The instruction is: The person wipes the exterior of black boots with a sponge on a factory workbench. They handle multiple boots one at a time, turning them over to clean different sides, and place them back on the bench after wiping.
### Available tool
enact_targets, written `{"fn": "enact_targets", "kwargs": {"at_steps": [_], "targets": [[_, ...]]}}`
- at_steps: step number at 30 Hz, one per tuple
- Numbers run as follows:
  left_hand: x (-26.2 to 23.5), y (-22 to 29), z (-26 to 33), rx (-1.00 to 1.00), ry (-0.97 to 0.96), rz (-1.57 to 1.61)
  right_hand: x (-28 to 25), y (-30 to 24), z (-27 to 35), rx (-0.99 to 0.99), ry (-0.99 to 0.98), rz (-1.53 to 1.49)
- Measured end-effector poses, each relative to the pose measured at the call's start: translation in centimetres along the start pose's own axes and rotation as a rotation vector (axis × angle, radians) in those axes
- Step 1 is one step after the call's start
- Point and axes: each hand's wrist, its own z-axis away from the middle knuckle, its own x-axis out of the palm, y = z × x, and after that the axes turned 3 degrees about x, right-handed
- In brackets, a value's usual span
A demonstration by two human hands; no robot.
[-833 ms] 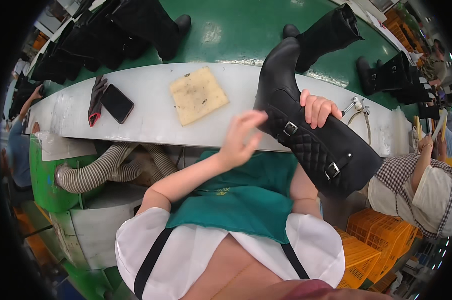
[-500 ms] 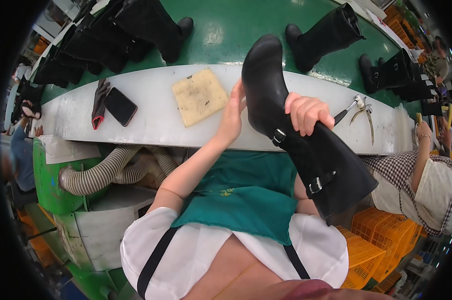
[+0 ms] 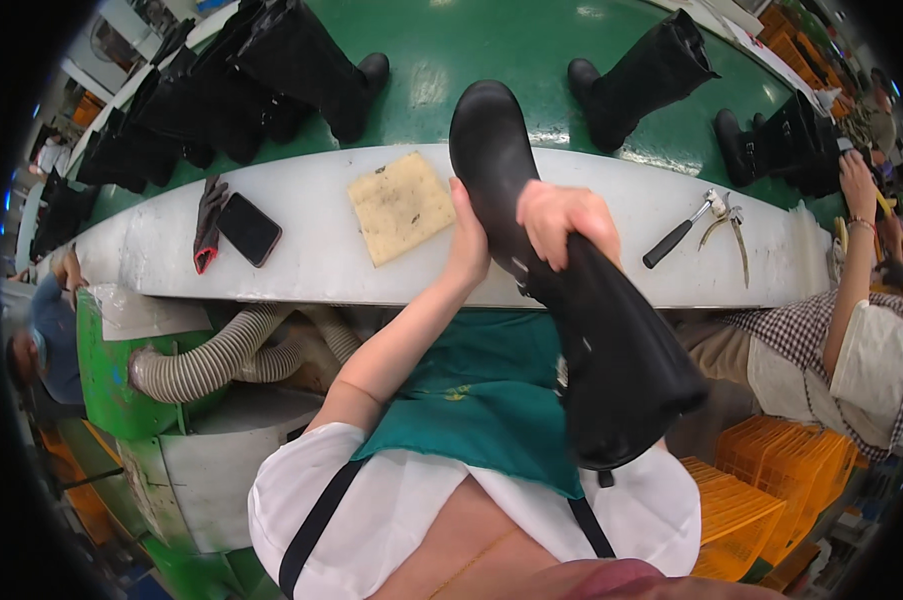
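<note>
A tall black boot (image 3: 611, 345) is held in front of me over the white worktable (image 3: 316, 280), its toe pointing away and its shaft slanting back toward my right side. My right hand (image 3: 571, 222) wraps round it at the ankle. My left hand (image 3: 468, 240) grips the left side of the foot, thumb up along the edge and fingers hidden behind it. Parts of the buckles show along the boot's left edge. A yellowish foam pad (image 3: 401, 208), stained dark in spots, lies just left of my left hand.
Left on the table are a phone (image 3: 249, 229) and a dark glove (image 3: 208, 222); right, a hammer (image 3: 681, 232) and pincers (image 3: 736, 240). Black boots (image 3: 306, 65) lie on the green surface (image 3: 471, 50) beyond. Orange crates (image 3: 786, 470) and a person (image 3: 841, 330) are at right.
The boot has turned about its length, swinging its buckles toward the left edge, and its toe has shifted left. My right hand moved left with it, uncovering the hammer's handle.
</note>
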Motion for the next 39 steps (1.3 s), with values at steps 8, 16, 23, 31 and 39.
{"fn": "enact_targets", "kwargs": {"at_steps": [8,16,23,31,39], "targets": [[-0.3,3.4,0.1,-0.434,-0.294,0.477,-1.0,-0.6,-6.5,0.445,0.556,-0.136],[0.6,5.7,-2.8,-0.506,-0.263,0.807,-2.6,2.7,-1.7,0.429,0.575,-0.096],[0.4,5.8,-2.5,-0.584,-0.186,0.822,-3.0,3.9,-0.3,0.389,0.57,-0.084],[-3.6,4.2,-0.8,-0.828,-0.734,1.386,-3.1,5.6,2.2,0.348,0.818,-0.222],[-3.0,5.9,-0.1,-0.853,-0.876,1.373,-2.2,5.0,2.8,0.174,0.818,0.171]]}}
